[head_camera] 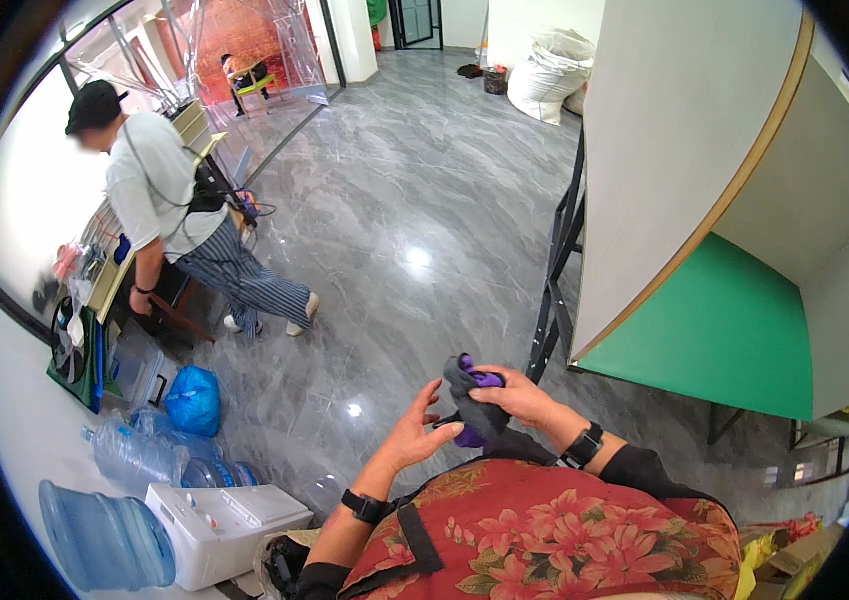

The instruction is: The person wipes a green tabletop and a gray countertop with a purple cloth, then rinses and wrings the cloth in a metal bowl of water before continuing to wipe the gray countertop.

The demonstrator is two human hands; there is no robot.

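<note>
In front of my red floral apron (582, 532), a bundle of dark grey and purple fabric (478, 405) is held up over the floor. My right hand (518, 394) grips its upper part, thumb across the purple part. On its left side is my left hand (420, 427), fingers spread, thumb close to the lower part of the bundle; whether the thumb touches it I cannot tell. What the bundle is cannot be made out. Both wrists wear black bands.
A person (169, 180) in striped trousers walks at the left beside a cluttered table. Lower left stand a white water dispenser (237, 517) with a blue bottle and a blue plastic bag (193, 401). On the right is a large panelled booth with a green base (724, 337) on black metal legs.
</note>
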